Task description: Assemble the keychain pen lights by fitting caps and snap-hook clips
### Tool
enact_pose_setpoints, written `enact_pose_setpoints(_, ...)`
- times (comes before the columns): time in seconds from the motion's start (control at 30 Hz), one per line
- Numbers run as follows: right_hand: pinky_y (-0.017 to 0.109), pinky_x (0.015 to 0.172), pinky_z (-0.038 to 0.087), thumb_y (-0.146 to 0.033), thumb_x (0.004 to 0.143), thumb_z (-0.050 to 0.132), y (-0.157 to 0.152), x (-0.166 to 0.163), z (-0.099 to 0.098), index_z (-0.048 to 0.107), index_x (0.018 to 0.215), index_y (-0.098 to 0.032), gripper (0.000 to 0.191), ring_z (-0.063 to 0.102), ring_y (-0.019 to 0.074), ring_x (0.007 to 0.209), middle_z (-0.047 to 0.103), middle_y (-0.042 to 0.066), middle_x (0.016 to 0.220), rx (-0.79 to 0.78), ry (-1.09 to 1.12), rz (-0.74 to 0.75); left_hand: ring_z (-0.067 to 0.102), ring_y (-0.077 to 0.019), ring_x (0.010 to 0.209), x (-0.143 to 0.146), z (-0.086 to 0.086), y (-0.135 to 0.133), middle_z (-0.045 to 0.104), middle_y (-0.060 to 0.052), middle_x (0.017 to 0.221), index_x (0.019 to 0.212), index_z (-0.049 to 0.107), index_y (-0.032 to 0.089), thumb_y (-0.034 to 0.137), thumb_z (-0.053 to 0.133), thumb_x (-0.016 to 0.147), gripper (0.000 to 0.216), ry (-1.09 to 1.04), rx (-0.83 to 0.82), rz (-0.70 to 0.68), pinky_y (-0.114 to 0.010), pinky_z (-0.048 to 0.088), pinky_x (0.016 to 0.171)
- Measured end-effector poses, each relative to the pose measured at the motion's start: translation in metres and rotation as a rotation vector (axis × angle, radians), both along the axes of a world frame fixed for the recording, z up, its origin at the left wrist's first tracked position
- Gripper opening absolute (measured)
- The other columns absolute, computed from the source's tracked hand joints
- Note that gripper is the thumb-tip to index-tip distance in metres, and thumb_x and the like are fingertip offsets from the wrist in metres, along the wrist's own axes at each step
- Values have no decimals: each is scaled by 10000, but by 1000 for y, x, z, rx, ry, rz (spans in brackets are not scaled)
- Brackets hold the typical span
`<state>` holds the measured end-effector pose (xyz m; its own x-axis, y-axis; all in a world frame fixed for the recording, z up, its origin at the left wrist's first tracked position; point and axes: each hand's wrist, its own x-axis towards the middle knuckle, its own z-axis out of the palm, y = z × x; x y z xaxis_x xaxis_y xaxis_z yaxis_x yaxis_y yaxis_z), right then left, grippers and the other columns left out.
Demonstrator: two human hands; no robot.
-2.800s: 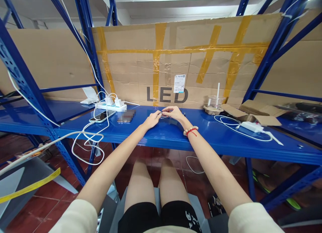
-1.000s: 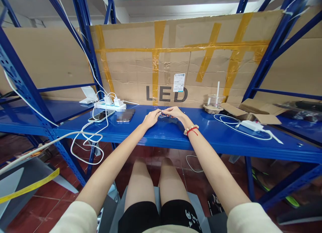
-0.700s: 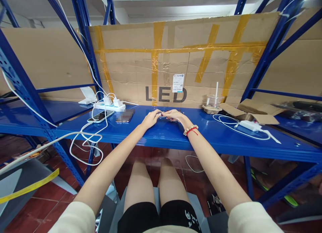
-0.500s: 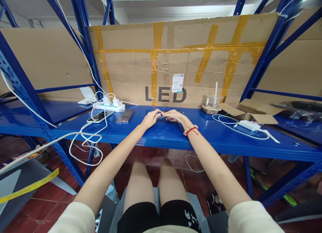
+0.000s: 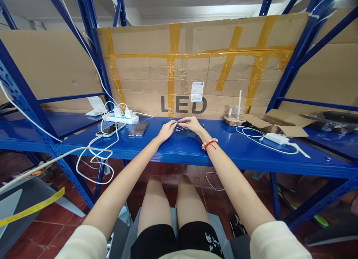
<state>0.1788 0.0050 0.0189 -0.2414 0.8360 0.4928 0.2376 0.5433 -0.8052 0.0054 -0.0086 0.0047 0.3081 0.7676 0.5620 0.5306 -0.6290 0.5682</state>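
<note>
Half a second ago the right hand [image 5: 192,124] lay lower and flatter; now it arches up, fingers reaching to the tiny piece [image 5: 176,123] at the fingertips, exposing more thin wiring [image 5: 179,129] below. Its beaded bracelet [image 5: 208,144] has shifted slightly leftward.

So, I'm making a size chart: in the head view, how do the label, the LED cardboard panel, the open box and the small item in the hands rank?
Largest to smallest:
1. LED cardboard panel
2. open box
3. label
4. small item, partly covered, so full size unsure
</note>
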Motion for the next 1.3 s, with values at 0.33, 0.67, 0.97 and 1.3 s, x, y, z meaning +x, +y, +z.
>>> enact_pose_setpoints(0.33, 206, 420, 335, -442, 422, 806, -6, 0, 3, 680, 666, -116, 426, 483, 69, 483, 625, 21, 645, -47, 3, 43, 581, -157, 740, -2, -4, 3, 623, -9, 725, 986, 603, 181, 326, 360, 891, 300, 61, 15, -71, -275, 442, 751)
enact_pose_setpoints(0.67, 181, 394, 316, -461, 431, 803, -12, 2, 3, 619, 620, -129, 424, 481, 72, 489, 575, -7, 562, -151, -98, 57, 563, -140, 681, -6, -6, 2, 590, 12, 689, 938, 549, 196, 335, 375, 878, 230, 156, 49, -112, -256, 430, 708)
enact_pose_setpoints(0.97, 180, 434, 336, -434, 461, 810, -18, -3, 8, 620, 617, -135, 387, 498, 81, 544, 567, -9, 569, -222, -108, 7, 568, -145, 654, -5, -3, -5, 598, 12, 675, 858, 512, 198, 278, 431, 843, 115, 137, 84, -136, -255, 429, 679)
enact_pose_setpoints(1.3, 164, 434, 348, -438, 540, 781, -22, -22, 7, 676, 750, -134, 384, 521, 84, 576, 625, 17, 655, -220, -75, 21, 605, -145, 683, -1, -6, 1, 649, -21, 754, 805, 516, 172, 170, 453, 807, 63, 41, 59, -108, -254, 452, 682)
